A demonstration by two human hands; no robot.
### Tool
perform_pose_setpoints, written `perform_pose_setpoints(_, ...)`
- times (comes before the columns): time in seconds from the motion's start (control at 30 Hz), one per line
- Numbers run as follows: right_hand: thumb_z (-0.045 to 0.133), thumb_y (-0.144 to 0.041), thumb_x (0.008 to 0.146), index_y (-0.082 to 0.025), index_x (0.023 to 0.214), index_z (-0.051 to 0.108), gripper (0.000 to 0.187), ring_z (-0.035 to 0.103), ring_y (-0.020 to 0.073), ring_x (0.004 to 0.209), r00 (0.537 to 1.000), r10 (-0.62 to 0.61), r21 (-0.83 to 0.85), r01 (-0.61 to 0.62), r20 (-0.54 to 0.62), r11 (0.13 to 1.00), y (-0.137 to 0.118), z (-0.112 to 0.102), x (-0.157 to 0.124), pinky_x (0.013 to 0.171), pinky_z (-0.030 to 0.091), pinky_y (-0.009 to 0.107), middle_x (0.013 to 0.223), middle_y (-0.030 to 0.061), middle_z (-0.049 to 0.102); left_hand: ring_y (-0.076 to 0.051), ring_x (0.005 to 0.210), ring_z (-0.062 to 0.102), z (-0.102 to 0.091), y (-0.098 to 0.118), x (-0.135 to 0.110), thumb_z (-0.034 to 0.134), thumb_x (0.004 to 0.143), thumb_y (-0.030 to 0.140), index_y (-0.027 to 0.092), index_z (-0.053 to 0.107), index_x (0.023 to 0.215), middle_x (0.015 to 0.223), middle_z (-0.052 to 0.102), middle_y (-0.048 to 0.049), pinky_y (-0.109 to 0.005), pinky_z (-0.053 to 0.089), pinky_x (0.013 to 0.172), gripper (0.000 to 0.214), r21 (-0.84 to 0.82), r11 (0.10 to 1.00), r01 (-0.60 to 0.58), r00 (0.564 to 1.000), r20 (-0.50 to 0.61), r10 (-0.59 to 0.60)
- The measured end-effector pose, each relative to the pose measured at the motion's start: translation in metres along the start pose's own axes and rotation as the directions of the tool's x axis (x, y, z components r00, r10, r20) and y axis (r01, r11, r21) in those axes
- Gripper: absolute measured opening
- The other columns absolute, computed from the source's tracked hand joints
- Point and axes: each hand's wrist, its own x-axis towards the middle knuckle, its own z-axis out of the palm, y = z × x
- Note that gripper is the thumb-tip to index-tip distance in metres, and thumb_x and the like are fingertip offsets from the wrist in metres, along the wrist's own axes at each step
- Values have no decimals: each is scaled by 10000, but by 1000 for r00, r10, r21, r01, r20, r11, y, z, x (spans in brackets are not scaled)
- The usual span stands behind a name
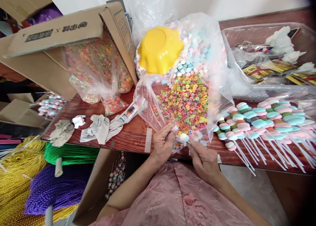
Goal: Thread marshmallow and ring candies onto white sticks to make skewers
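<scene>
My left hand (163, 141) has its fingertips pinched on a small white piece, probably a candy disc, mostly hidden by the fingers. My right hand (204, 156) is closed on the lower end of a candy skewer (183, 137), whose pale disc and yellow ring show between the two hands; its stick is mostly covered by my fingers. Just beyond both hands, colourful candy rings (187, 100) lie heaped in an open clear plastic bag. Pastel pink, blue and white candy discs (185, 68) lie behind them. On my right lie finished-looking candy skewers (266, 120) with white sticks pointing toward me.
An upturned yellow bowl (160, 49) rests on the discs. A cardboard box (56, 35) with bagged candy rings (96, 64) stands left. Grey cloth sleeves (98, 130) lie on the wooden table (133, 133). A clear tray (276, 84) holds packets at right; coloured cord bundles (59, 186) lie lower left.
</scene>
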Motion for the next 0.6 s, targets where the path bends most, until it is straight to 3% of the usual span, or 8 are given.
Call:
perform_pose_setpoints(0.1, 552, -128, 921, -180, 1112, 699, 247, 726, 163, 676, 1000, -7, 18, 7, -26, 1000, -2, -1, -1, 632, 576, 231, 898, 69, 775, -209, 1081, 690, 8, -4, -11, 684, 856, 401, 213, 735, 1128, 1159, 737, -81, -386, 528, 1010, 334, -139, 975, 173, 984, -18, -177)
perform_pose_setpoints(0.2, 553, -126, 918, -182, 1115, 698, 251, 720, 166, 661, 999, -12, 39, 14, -46, 999, -3, 0, -2, 619, 574, 236, 873, 63, 771, -199, 1001, 708, 13, -4, -17, 711, 830, 425, 208, 731, 1133, 1097, 755, -74, -364, 556, 946, 374, -210, 951, 226, 973, 12, -229)
perform_pose_setpoints(0.4, 475, -130, 945, -187, 1046, 685, 240, 658, 147, 571, 999, 33, 25, -33, 31, 999, -4, 2, -2, 571, 528, 247, 783, 47, 740, -177, 924, 719, 18, -2, -22, 691, 857, 351, 212, 748, 1075, 1032, 764, -67, -328, 584, 874, 264, -74, 995, 64, 995, 84, -58)
perform_pose_setpoints(0.53, 457, -116, 933, -180, 970, 686, 240, 618, 132, 546, 997, 38, 9, -38, 60, 999, 1, 1, -1, 554, 488, 238, 727, 30, 712, -193, 1024, 703, 17, 0, -19, 657, 884, 302, 220, 744, 1066, 1109, 747, -84, -367, 562, 949, 217, -2, 994, -112, 979, 173, 111)
perform_pose_setpoints(0.6, 475, -137, 935, -176, 956, 697, 226, 615, 132, 550, 997, 48, -4, -48, 56, 999, 8, -3, 0, 555, 482, 238, 706, 24, 701, -191, 1019, 699, 10, 2, -8, 638, 898, 304, 228, 728, 1104, 1126, 740, -83, -374, 560, 939, 238, 38, 991, -126, 974, 196, 116)
